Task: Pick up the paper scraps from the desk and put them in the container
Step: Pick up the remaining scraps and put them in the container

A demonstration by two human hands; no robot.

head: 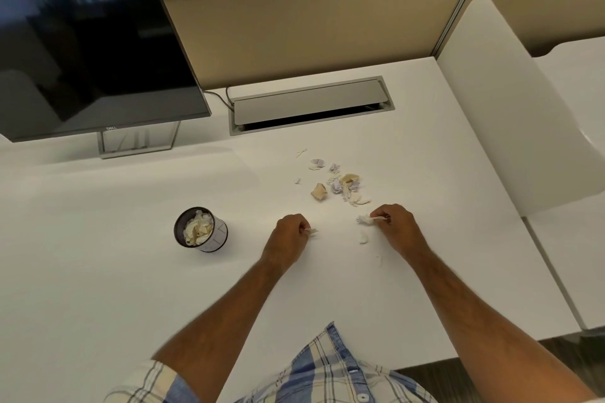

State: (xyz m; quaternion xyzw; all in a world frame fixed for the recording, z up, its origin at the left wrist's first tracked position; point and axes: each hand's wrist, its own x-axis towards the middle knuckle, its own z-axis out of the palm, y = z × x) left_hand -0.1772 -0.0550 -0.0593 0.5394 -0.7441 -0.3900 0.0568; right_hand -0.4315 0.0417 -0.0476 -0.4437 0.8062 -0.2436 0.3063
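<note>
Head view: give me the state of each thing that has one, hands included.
Left hand: closed on a small scrap.
Right hand: closed on a crumpled scrap.
Container: upright, partly filled with scraps.
Scrap pile: loose on the desk.
Monitor: screen dark.
Cable hatch: lid slightly open.

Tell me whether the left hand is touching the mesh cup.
Apart. The head view shows bare white desk between the left hand and the mesh cup; the hand pinches a paper scrap instead.

White desk (98,271), cluttered mid-right.
On it: paper scraps (340,183), mesh container (200,230) holding crumpled paper, monitor stand (139,144), cable hatch (311,105).
</note>
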